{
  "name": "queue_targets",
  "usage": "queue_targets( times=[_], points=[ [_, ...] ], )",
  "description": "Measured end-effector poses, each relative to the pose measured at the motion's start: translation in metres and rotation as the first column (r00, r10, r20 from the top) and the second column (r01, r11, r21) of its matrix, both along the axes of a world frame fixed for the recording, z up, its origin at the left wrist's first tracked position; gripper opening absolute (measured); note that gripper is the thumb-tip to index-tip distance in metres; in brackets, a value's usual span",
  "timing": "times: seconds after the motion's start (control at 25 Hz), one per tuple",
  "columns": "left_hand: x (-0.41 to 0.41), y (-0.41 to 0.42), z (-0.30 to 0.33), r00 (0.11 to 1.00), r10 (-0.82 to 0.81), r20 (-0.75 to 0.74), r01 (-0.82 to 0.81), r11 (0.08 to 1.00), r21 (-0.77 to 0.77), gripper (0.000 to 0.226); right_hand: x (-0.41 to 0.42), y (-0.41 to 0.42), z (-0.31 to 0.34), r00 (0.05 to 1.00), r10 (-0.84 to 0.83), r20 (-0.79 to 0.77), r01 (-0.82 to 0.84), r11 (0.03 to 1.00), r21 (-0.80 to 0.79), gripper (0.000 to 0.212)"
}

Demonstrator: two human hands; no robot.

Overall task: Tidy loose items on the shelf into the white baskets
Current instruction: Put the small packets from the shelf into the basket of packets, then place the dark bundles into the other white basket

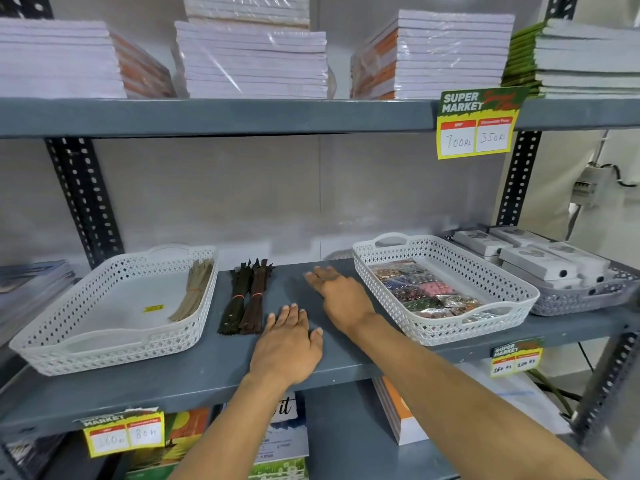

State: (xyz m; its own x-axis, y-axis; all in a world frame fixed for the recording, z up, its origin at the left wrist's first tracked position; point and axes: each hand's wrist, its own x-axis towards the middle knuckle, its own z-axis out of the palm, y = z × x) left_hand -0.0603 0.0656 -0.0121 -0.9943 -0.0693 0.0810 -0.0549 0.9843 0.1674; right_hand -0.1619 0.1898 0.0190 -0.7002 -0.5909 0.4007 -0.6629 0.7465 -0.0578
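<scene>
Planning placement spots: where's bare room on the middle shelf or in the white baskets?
Left basket: floor mostly bare, only a tan bundle along its right wall. Shelf front strip bare below the dark bundles. Mid-shelf is taken by the left hand and right hand. Right basket is crowded with bead packets; only its back strip is bare.

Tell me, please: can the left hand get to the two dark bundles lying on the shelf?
Probably yes. The left hand lies flat and empty just right of the dark bundles, with only bare shelf between them and nothing on top.
</scene>
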Motion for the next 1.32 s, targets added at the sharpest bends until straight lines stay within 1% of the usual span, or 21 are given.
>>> queue_targets(
  times=[0.08,0.16,0.2,0.24,0.28,0.32,0.4,0.44,0.48,0.56,0.64,0.72,0.8,0.84,0.92,1.0,1.04,1.08,1.16,1.24,1.32],
  points=[
    [-0.001,-0.001,-0.001,1.0,0.0,-0.003,0.0,1.0,-0.002,0.068,0.013,0.008,0.012,0.98,0.073,-0.186,-0.101,0.984,-0.148,0.082],
    [-0.002,-0.002,-0.002,1.0,0.002,0.002,-0.002,1.0,0.002,0.068,0.026,0.03,0.029,0.922,0.067,-0.382,-0.181,0.945,-0.272,0.077],
    [-0.002,-0.002,-0.002,1.0,0.003,0.009,-0.003,1.0,0.008,0.068,0.032,0.046,0.039,0.904,0.023,-0.427,-0.177,0.93,-0.323,0.076],
    [-0.003,-0.001,-0.003,1.0,0.002,0.013,-0.002,1.0,0.013,0.068,0.038,0.065,0.05,0.908,-0.04,-0.418,-0.133,0.916,-0.379,0.077],
    [-0.003,-0.001,-0.002,1.0,0.003,0.017,-0.003,1.0,0.01,0.068,0.04,0.087,0.062,0.931,-0.11,-0.349,-0.05,0.907,-0.418,0.079],
    [-0.004,0.0,-0.003,1.0,0.004,0.02,-0.004,1.0,0.0,0.068,0.037,0.11,0.072,0.95,-0.18,-0.257,0.063,0.911,-0.408,0.077],
    [-0.006,-0.001,-0.004,1.0,0.01,0.018,-0.01,1.0,-0.009,0.068,0.02,0.146,0.08,0.959,-0.273,-0.082,0.25,0.944,-0.214,0.063],
    [-0.007,-0.001,-0.005,1.0,0.015,0.019,-0.014,1.0,-0.011,0.068,0.013,0.157,0.077,0.961,-0.278,0.007,0.277,0.957,-0.089,0.049],
    [-0.007,-0.002,-0.005,1.0,0.016,0.027,-0.016,1.0,-0.013,0.068,0.008,0.164,0.07,0.957,-0.271,0.099,0.271,0.962,0.014,0.035],
    [-0.008,-0.002,-0.005,0.999,0.015,0.037,-0.015,1.0,-0.021,0.068,0.002,0.168,0.057,0.939,-0.271,0.213,0.241,0.957,0.16,0.022],
    [-0.006,-0.002,-0.004,0.999,0.013,0.041,-0.013,1.0,-0.023,0.068,0.001,0.165,0.055,0.905,-0.316,0.286,0.226,0.925,0.306,0.018],
    [-0.007,-0.002,-0.005,1.0,0.01,0.027,-0.01,1.0,-0.007,0.068,0.001,0.16,0.06,0.856,-0.355,0.375,0.185,0.889,0.419,0.023],
    [-0.007,-0.003,-0.005,1.0,0.015,0.021,-0.015,1.0,0.003,0.068,0.004,0.153,0.065,0.831,-0.39,0.396,0.217,0.883,0.416,0.032],
    [-0.006,-0.001,-0.004,1.0,0.018,0.014,-0.018,1.0,0.008,0.068,0.009,0.146,0.068,0.848,-0.402,0.345,0.272,0.89,0.367,0.032],
    [0.0,0.002,-0.001,0.999,0.022,-0.041,-0.018,0.996,0.083,0.066,0.021,0.124,0.067,0.931,-0.338,0.14,0.319,0.937,0.142,0.033],
    [0.011,-0.003,0.004,0.972,0.126,-0.2,-0.05,0.937,0.346,0.059,0.045,0.087,0.065,0.987,-0.147,0.065,0.154,0.98,-0.123,0.036],
    [0.018,-0.007,0.008,0.927,0.226,-0.298,-0.049,0.864,0.502,0.051,0.056,0.069,0.059,0.995,-0.051,0.084,0.066,0.979,-0.193,0.039],
    [0.027,-0.017,0.012,0.856,0.349,-0.381,-0.042,0.782,0.621,0.045,0.063,0.047,0.051,0.992,0.028,0.126,-0.002,0.979,-0.202,0.044],
    [0.04,-0.038,0.023,0.749,0.483,-0.454,-0.047,0.722,0.691,0.044,0.072,0.006,0.026,0.969,0.087,0.233,-0.064,0.992,-0.105,0.055],
    [0.05,-0.06,0.037,0.718,0.521,-0.462,-0.069,0.714,0.697,0.043,0.074,-0.025,-0.001,0.942,0.107,0.318,-0.115,0.993,0.006,0.066],
    [0.053,-0.076,0.054,0.722,0.492,-0.487,-0.09,0.765,0.638,0.038,0.07,-0.041,-0.019,0.918,0.077,0.39,-0.128,0.986,0.108,0.075]
  ],
)
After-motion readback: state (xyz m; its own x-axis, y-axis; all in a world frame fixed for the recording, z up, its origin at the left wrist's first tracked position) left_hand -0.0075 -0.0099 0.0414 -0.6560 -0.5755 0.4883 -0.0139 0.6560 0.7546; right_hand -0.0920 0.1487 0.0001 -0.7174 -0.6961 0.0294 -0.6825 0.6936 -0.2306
